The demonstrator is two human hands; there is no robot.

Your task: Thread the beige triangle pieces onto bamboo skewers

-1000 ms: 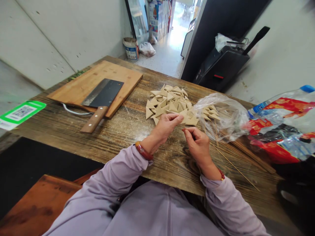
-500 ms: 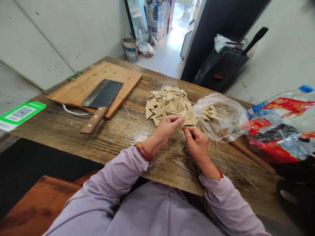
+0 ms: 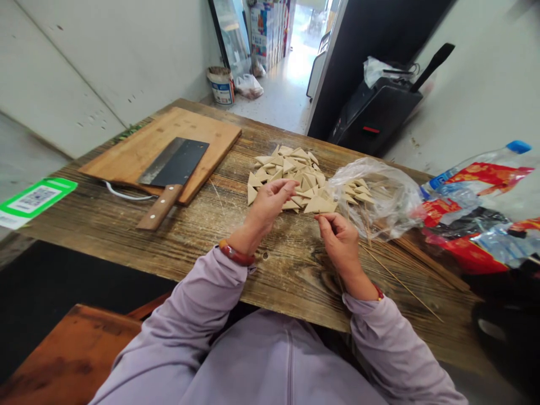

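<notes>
The left hand [image 3: 268,208] lies curled against a pile of beige triangular pieces [image 3: 287,171] at its 12 o'clock. The right hand [image 3: 340,242] pinches something too thin to identify. A clear plastic bag [image 3: 379,197] of more triangles sits at 2 o'clock, and a cleaver [image 3: 172,163] on a cutting board [image 3: 211,135] at 10 o'clock, both on the bench [image 3: 291,275].

The camera sits on my head, facing forward and down onto my left hand [image 3: 270,205], right hand [image 3: 340,239] and the wooden table [image 3: 287,281] close below.
</notes>
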